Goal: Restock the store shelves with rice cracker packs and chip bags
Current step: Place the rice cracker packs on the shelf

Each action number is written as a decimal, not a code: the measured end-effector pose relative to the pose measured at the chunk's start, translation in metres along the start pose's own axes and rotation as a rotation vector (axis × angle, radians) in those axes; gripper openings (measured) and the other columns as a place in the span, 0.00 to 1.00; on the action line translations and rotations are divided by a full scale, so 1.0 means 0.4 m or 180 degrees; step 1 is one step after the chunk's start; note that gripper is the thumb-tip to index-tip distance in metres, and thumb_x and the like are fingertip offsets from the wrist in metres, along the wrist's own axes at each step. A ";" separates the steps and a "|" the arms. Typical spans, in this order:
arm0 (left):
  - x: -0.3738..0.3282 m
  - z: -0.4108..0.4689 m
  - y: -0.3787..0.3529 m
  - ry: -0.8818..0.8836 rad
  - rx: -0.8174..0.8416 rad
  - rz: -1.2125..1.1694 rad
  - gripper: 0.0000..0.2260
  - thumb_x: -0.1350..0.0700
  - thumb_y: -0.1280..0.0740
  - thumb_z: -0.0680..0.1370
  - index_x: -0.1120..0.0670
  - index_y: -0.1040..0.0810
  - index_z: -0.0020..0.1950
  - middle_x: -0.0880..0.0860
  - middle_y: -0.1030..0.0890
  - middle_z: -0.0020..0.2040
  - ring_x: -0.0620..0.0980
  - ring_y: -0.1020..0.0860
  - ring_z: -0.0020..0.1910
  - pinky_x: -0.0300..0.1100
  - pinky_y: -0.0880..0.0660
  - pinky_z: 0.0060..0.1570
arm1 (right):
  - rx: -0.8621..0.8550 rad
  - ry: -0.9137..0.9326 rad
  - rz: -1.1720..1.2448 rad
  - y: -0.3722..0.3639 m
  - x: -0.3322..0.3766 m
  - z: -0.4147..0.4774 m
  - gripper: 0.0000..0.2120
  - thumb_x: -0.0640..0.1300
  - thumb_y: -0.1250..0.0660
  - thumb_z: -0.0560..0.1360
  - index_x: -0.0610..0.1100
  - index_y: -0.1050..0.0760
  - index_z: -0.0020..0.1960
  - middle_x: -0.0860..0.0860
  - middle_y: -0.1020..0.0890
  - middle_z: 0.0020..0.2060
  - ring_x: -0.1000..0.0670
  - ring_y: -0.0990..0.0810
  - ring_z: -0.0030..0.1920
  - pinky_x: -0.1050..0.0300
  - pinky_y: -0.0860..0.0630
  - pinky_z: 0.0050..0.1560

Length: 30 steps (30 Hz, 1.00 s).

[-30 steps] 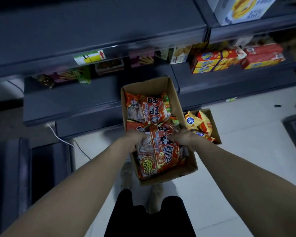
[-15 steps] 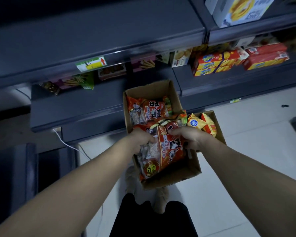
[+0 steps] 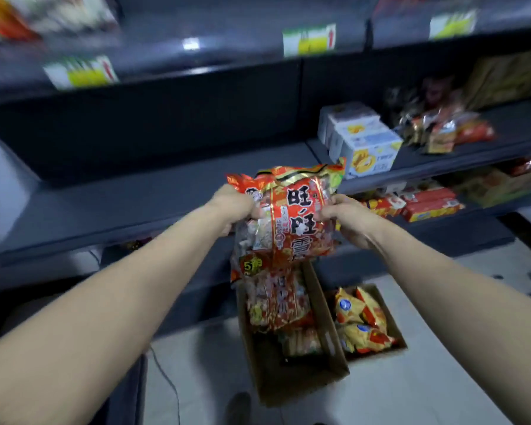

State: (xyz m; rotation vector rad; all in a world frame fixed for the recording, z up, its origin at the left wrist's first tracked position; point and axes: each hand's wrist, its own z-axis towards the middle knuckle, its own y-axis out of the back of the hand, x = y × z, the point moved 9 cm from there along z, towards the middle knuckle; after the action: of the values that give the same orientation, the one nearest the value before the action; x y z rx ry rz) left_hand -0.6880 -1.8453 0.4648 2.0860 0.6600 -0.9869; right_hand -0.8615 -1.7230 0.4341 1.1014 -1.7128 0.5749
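Red-orange rice cracker packs (image 3: pixel 292 219) hang in the air in front of a dark shelf (image 3: pixel 135 197), above a tall cardboard box (image 3: pixel 322 320). My left hand (image 3: pixel 233 207) grips their left side and my right hand (image 3: pixel 344 219) grips the right side. It looks like two packs held together. More rice cracker packs (image 3: pixel 276 305) lie inside the box. Yellow chip bags (image 3: pixel 360 320) fill a smaller cardboard box (image 3: pixel 396 332) to its right on the floor.
The shelf board in front of the packs is bare on its left and middle. White boxes (image 3: pixel 362 142) and wrapped snacks (image 3: pixel 442 130) stand on its right part. Red and yellow cartons (image 3: pixel 423 204) lie one level lower. Price tags (image 3: pixel 308 41) line the upper shelf edge. A cable (image 3: pixel 166 378) trails on the floor.
Both hands have lifted the rice cracker packs out of the cardboard box and up to shelf height. My view has tilted upward toward the shelves.
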 end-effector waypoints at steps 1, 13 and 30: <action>-0.054 -0.024 0.031 -0.0185 -0.0099 -0.0104 0.06 0.68 0.30 0.71 0.60 0.25 0.41 0.58 0.20 0.39 0.49 0.21 0.27 0.34 0.29 0.24 | -0.0001 0.0185 0.0085 0.007 0.053 -0.016 0.13 0.32 0.34 0.72 0.44 0.36 0.38 0.48 0.26 0.27 0.51 0.25 0.26 0.58 0.30 0.29; -0.503 -0.316 0.392 -0.2022 -0.0743 -0.1382 0.10 0.55 0.30 0.75 0.57 0.28 0.40 0.46 0.25 0.23 0.41 0.29 0.16 0.31 0.34 0.22 | -0.0031 0.1775 0.0449 -0.043 0.628 -0.185 0.59 0.40 0.22 0.65 0.48 0.64 0.77 0.46 0.32 0.71 0.46 0.25 0.61 0.47 0.26 0.59; -0.726 -0.026 0.731 -0.2359 -0.1254 -0.0532 0.34 0.74 0.35 0.73 0.55 0.44 0.74 0.55 0.29 0.65 0.53 0.27 0.61 0.35 0.27 0.44 | -0.0659 0.2618 0.0063 -0.220 1.108 0.083 0.52 0.31 0.26 0.66 0.51 0.55 0.77 0.44 0.25 0.65 0.44 0.23 0.62 0.39 0.27 0.63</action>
State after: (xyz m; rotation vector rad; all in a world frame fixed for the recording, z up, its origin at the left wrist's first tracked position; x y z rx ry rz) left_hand -0.6478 -2.0543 0.8177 1.2081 0.5737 -1.4709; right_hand -0.8481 -1.9716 0.8127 0.5696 -1.0299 0.7166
